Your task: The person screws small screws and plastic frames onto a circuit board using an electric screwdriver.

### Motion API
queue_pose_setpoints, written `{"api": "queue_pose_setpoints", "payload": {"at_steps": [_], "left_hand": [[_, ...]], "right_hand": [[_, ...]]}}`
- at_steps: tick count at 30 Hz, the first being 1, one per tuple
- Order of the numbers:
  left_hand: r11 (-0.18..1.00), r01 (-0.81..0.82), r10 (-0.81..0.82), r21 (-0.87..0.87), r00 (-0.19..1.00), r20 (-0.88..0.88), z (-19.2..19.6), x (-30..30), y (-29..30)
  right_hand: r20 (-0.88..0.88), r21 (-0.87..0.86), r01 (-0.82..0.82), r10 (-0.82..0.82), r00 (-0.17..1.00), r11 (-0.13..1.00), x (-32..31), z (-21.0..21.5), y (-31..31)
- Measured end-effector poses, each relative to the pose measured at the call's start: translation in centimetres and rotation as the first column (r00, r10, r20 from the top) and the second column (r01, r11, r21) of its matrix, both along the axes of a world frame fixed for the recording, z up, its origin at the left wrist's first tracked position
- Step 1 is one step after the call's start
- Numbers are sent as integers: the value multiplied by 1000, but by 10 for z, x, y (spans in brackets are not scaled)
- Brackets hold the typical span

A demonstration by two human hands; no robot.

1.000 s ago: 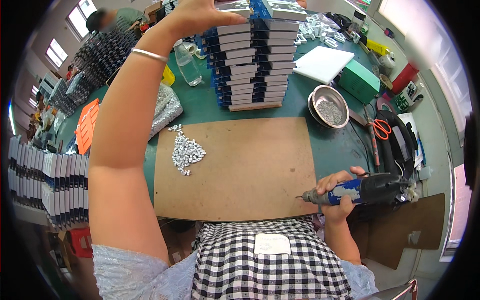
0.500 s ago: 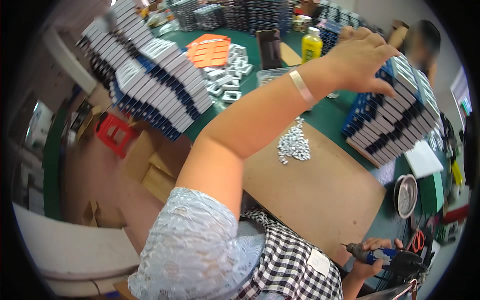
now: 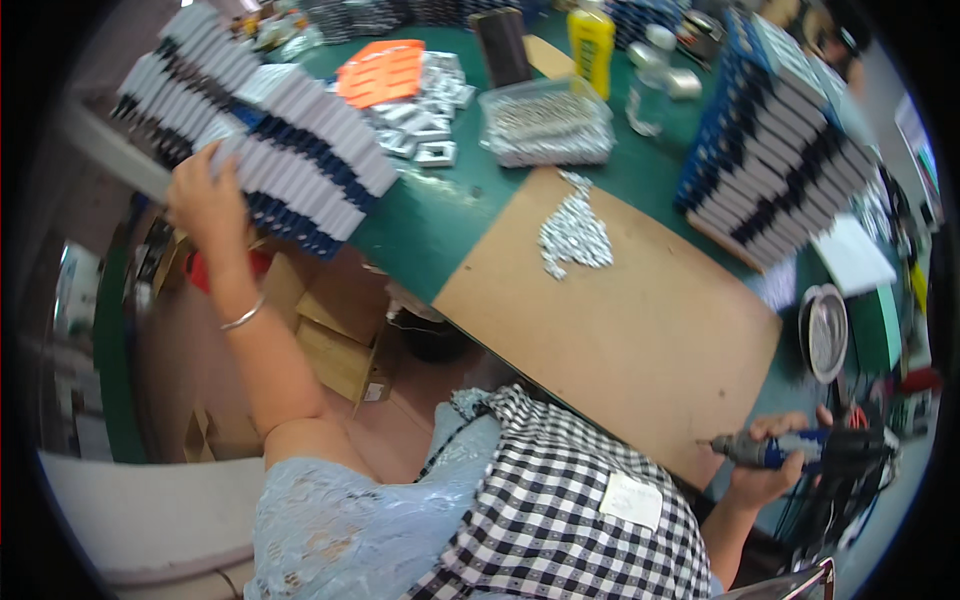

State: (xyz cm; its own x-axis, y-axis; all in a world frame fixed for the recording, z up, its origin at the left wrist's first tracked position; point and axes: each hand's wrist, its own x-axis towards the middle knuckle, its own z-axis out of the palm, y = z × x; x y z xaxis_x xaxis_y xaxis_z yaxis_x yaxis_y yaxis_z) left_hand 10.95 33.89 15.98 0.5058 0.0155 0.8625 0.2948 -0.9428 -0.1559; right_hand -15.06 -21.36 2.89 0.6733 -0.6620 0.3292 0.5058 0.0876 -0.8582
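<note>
My left hand point(image 3: 208, 200) reaches out to the left, its fingers bent and apart at the near-left end of a tall stack of white and dark-blue flat pieces point(image 3: 310, 160). Whether the fingertips touch the top pieces I cannot tell. At the lower right my right hand point(image 3: 765, 478) is closed round a blue and grey electric screwdriver point(image 3: 790, 450), its bit pointing left over the brown board point(image 3: 620, 340). On that board lies a pile of small silvery metal parts point(image 3: 576, 235). A second stack of white and blue pieces point(image 3: 770, 150) stands at the right.
Beyond the board are a clear plastic tub of small parts point(image 3: 548, 120), a yellow bottle point(image 3: 591, 50), a clear jar point(image 3: 648, 95), and an orange sheet point(image 3: 382, 73) beside loose white frames point(image 3: 430, 110). A metal dish point(image 3: 824, 333) sits at right; an open carton point(image 3: 335, 340) stands below left.
My left hand has swung from the top of the right stack across to the left stack. The view has shifted; my right hand still holds the electric screwdriver.
</note>
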Motion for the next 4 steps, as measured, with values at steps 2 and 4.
{"api": "queue_pose_setpoints", "payload": {"at_steps": [2, 4], "left_hand": [[996, 93, -93, -13, 994, 59, 10, -3, 15], [988, 146, -143, -40, 986, 81, 11, 12, 38]], "right_hand": [[41, -14, -9, 9, 999, 1000, -3, -4, -2], [55, -54, 22, -19, 998, 998, -5, -2, 4]]}}
